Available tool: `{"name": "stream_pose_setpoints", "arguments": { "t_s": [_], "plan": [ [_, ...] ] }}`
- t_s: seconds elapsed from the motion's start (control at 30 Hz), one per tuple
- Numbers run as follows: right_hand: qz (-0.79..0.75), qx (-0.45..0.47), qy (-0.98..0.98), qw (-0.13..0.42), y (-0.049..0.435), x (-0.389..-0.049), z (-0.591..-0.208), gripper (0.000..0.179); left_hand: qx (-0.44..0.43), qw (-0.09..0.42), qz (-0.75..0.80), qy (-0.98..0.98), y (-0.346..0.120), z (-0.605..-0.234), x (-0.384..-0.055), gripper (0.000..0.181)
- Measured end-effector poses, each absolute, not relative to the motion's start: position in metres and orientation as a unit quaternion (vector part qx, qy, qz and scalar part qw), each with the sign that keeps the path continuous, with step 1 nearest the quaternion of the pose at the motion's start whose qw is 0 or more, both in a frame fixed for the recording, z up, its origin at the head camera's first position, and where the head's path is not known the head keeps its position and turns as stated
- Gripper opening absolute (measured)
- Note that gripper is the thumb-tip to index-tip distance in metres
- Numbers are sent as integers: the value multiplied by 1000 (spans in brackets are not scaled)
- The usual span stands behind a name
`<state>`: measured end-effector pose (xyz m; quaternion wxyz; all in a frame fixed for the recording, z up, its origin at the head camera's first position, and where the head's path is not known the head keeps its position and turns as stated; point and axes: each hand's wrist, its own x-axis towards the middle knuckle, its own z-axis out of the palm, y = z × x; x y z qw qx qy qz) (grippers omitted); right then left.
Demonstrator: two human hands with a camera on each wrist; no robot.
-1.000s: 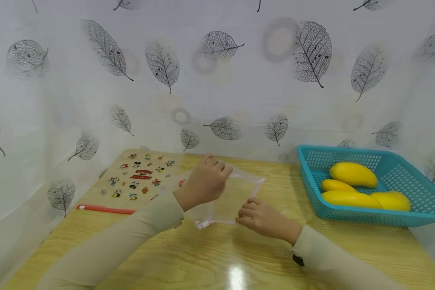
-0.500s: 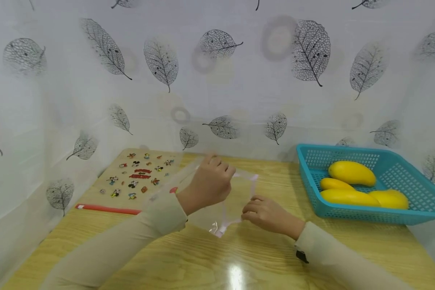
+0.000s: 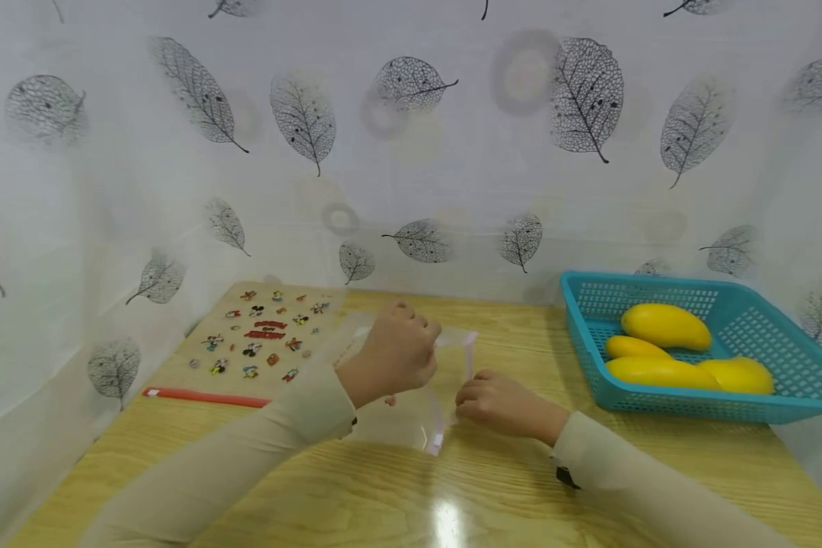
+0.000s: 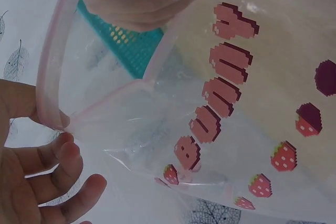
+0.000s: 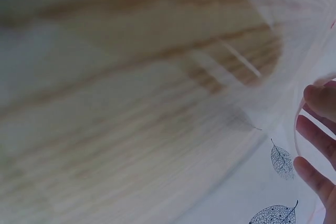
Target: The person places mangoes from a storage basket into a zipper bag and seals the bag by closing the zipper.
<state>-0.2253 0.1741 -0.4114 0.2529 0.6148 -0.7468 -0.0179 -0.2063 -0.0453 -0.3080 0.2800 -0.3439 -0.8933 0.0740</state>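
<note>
Over the table (image 3: 342, 502), left hand (image 3: 396, 354) and right hand (image 3: 507, 406), fingers curled, pinch a clear bag (image 3: 390, 432); its mouth faces right, long axis unclear.

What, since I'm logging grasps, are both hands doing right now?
Left hand: holding the clear, pink-rimmed plastic bag.
Right hand: holding the same bag.

White sheeting (image 3: 452, 167) with dark skeleton leaves (image 3: 587, 95), yellowish wood-grain tabletop (image 3: 356, 495), bright light reflection (image 3: 447, 525)
</note>
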Motion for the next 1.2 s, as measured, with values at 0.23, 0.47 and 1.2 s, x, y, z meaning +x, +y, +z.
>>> {"name": "stream_pose_setpoints", "arguments": {
  "t_s": [0.23,0.47,1.2],
  "plan": [
    [-42,604,-760,238,171,-224,-415,5,-343,258,74,-900,-37,-314,-209,22],
    [-62,605,-763,220,170,-223,-416,6,-357,250,84,-896,-27,-322,-210,9],
    [-59,575,-804,141,170,-215,-404,2,-334,273,68,-900,-26,-326,-200,11]
  ]
}}
